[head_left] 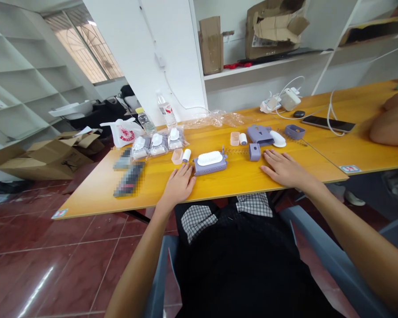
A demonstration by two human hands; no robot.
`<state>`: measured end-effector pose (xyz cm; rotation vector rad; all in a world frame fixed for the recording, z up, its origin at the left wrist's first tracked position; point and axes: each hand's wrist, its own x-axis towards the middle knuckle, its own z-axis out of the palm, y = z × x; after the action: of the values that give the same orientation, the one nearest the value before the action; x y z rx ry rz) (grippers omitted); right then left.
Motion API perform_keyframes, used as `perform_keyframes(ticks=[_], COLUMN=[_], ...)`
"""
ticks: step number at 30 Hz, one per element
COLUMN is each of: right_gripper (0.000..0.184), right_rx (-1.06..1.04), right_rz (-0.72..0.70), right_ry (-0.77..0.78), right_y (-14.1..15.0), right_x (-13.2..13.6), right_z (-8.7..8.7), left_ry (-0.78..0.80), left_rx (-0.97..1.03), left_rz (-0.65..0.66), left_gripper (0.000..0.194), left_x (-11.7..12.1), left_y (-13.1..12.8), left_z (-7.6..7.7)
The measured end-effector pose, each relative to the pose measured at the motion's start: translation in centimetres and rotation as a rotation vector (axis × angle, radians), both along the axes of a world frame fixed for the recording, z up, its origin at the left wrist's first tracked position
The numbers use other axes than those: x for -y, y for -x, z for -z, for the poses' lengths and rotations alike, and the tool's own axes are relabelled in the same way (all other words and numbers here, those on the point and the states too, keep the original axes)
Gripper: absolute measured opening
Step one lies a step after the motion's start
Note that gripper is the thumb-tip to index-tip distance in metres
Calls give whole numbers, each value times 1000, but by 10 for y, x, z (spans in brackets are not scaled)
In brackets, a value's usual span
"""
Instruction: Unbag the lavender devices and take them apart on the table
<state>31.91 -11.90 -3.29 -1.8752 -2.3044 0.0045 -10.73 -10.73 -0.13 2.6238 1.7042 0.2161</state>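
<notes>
The left hand (179, 183) lies palm down on the table (239, 183) at the centre of the frame, its grip wide, fingers stretched flat, just beside a purple box (210, 166) with a white top (210, 158). The right hand (281, 168), right of centre, rests likewise, fingers extended and grip wide, near a small purple block (254, 152). Between box and block lies a spring (237, 152). Above the block in the frame are a purple shell (259, 135), a white piece (278, 138) and a purple frame (295, 131). Three bagged packs (157, 145) sit left of centre, below two bottles (166, 111).
</notes>
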Motion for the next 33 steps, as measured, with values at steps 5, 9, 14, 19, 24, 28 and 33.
perform_keyframes(ticks=[5, 9, 14, 19, 24, 28, 33], right_gripper=[87, 94, 59, 41, 63, 74, 62], right_rx=[-80, -146, -84, -92, -104, -148, -410], right_rz=[7, -37, -168, -171, -73, 6, -53], right_ry=[-120, -261, -291, -325, -308, -211, -290], right_y=[0, 14, 43, 42, 14, 3, 12], right_x=[1, -4, -23, -30, -19, -13, -10], right_z=[1, -9, -21, -21, -11, -4, -10], left_ry=[4, 2, -12, -9, -24, -81, -239], left_rx=[5, 25, 65, 119, 347, 710, 887], left_rz=[-2, 13, 7, 19, -28, -181, -86], left_gripper=[60, 63, 62, 61, 54, 38, 13], left_x=[1, 2, 4, 4, -5, -3, 23], left_y=[-2, -2, -1, 0, 7, 2, -35], left_z=[-2, -2, -2, -1, 0, -7, -30])
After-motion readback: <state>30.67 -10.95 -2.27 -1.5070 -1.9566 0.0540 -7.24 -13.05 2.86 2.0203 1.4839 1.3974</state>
